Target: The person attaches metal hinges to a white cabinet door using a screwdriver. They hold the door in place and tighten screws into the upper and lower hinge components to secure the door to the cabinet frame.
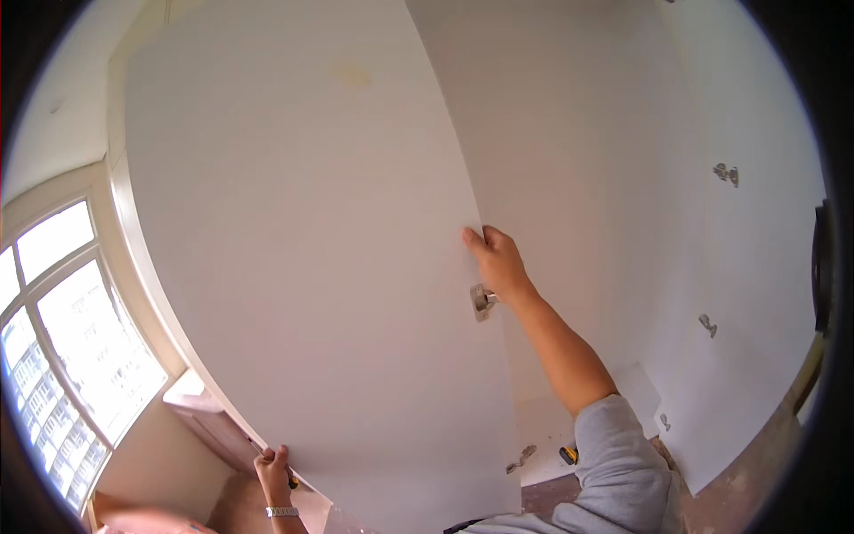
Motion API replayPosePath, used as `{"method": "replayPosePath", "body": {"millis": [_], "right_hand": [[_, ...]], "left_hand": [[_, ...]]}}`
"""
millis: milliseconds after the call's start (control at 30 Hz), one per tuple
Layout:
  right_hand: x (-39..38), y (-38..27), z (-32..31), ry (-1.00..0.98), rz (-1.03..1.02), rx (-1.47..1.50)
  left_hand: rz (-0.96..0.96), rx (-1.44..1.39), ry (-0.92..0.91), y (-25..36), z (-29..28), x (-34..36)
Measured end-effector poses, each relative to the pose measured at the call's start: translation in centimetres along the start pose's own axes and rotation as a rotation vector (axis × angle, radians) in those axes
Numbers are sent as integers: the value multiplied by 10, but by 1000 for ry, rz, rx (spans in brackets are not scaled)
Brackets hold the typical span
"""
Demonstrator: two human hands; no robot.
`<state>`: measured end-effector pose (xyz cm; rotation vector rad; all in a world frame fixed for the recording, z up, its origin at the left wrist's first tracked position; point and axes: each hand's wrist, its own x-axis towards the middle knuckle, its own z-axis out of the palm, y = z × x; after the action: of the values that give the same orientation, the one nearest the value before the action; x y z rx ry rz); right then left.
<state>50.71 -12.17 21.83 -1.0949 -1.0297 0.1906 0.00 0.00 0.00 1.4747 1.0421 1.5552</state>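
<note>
A large pale grey cabinet door [311, 249] stands upright and tilted before me. My right hand [498, 258] grips its right edge, thumb on the front face and fingers curled behind. Just below that hand a metal cup hinge [481, 303] is fixed to the door, and another hinge [520, 460] shows lower down. At the door's lower left edge, my left hand [273, 467], with a metal watch band on the wrist, is closed around a slim tool [293, 481] with a yellow and black end. The hand hides most of that tool.
Metal hinge parts [727, 174] are spaced along the white side panel [712, 249] at right. Behind my sleeve lies a yellow and black tool [567, 456]. Bright windows [89, 329] and a ledge [200, 409] are at left. A blurred bare limb [151, 516] shows lower left.
</note>
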Motion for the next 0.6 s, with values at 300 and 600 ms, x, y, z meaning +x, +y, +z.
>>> {"method": "replayPosePath", "body": {"millis": [300,600], "right_hand": [[-23,-25,50,128,-75,-158],[-32,-31,63,225,-116,-205]], "left_hand": [[-78,-20,-127,-39,-10,78],[-76,-35,-189,-47,-11,106]]}}
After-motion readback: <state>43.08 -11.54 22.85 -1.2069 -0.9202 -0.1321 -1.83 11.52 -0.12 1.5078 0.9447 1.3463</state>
